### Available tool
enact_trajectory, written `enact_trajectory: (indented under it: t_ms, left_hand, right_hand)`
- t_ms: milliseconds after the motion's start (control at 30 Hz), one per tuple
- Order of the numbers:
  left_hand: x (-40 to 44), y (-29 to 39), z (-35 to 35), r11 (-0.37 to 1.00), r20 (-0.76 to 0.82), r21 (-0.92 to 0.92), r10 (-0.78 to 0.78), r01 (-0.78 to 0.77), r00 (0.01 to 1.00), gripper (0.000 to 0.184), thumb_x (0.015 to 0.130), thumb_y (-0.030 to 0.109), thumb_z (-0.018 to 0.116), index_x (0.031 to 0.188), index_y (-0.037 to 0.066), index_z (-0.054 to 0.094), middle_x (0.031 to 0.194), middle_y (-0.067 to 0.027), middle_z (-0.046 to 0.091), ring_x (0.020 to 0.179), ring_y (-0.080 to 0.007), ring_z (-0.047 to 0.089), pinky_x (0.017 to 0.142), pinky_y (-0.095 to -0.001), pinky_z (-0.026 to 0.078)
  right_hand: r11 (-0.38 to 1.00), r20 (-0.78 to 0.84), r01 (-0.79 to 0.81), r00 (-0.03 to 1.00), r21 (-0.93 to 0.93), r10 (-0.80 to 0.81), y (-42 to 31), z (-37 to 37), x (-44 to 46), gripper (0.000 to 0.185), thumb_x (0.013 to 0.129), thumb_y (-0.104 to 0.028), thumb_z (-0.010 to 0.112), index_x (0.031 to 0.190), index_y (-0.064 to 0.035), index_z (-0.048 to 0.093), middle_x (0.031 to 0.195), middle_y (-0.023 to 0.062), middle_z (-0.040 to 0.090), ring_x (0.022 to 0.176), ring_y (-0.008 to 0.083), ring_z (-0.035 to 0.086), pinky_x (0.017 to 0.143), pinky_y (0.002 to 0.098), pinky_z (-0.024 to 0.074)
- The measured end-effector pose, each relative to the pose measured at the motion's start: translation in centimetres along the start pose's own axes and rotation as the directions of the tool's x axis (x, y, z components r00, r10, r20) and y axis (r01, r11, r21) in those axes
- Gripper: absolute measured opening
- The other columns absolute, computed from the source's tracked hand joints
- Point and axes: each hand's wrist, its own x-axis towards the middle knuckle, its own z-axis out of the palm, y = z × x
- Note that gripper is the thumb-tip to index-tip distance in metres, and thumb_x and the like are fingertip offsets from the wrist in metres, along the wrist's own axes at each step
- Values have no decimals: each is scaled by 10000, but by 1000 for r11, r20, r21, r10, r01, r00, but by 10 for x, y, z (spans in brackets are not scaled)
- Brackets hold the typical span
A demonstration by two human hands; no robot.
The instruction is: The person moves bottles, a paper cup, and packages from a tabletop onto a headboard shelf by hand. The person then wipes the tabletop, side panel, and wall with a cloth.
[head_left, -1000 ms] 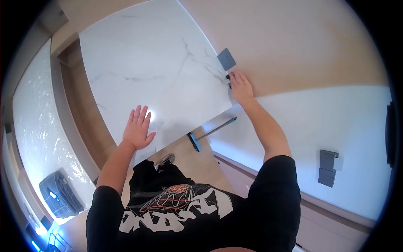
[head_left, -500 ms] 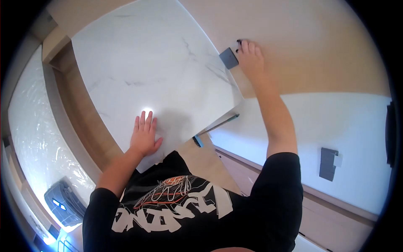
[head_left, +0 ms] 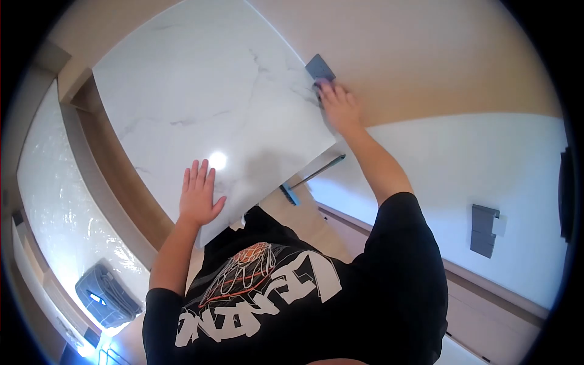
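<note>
My left hand [head_left: 199, 198] lies flat on the white marbled tabletop [head_left: 182, 79], near its lower edge, fingers apart and nothing held. At the tabletop's right edge, my right hand [head_left: 340, 106] has its fingers bent round a small dark object [head_left: 318, 87], mostly hidden by the fingertips and too small to name. Just above that object a grey square plate [head_left: 320, 68] is set at the border between tabletop and beige wall panel [head_left: 426, 61].
A blue brush [head_left: 290, 194] with a long handle is below the tabletop edge. Another grey plate [head_left: 484, 231] is on the white surface [head_left: 420, 152] at right. A dark folded item [head_left: 108, 297] rests on the plastic-covered surface [head_left: 55, 176] at left.
My right hand went up beside the grey plate with the dark object, then came back down and left to the tabletop's edge. My left hand stays on the tabletop, slightly shifted.
</note>
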Motion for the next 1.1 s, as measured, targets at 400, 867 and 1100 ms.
enact_trajectory:
  t_ms: [400, 867, 1100]
  left_hand:
    - [-3, 11, -10, 1000, -121, 0, -13, 13, 993, 744, 741, 378, 664, 1336, -22, 468, 1514, -218, 319, 1437, -416, 209, 1177, -542, 146]
    - [-4, 22, -35, 997, 7, -29, -66, 66, 998, 751, 768, 411, 645, 1373, 8, 453, 1542, -189, 282, 1460, -375, 171, 1195, -508, 125]
    - [-4, 16, -33, 997, 17, -23, -77, 78, 997, 760, 765, 423, 653, 1373, 14, 453, 1539, -178, 293, 1458, -369, 183, 1196, -506, 125]
  right_hand:
    - [952, -91, 154, 979, -266, -184, 77, -100, 21, 393, 808, -205, 554, 1179, -84, 603, 1222, 73, 529, 1102, 295, 471, 867, 458, 413]
    - [976, -333, -187, 933, -114, 140, 111, -199, 119, 272, 972, -232, 422, 964, -64, 636, 974, 162, 639, 795, 380, 612, 735, 549, 456]
    - [881, -14, 259, 958, -396, -288, 48, -30, 72, 359, 850, -211, 525, 1144, -28, 619, 1138, 106, 555, 1037, 257, 512, 875, 392, 423]
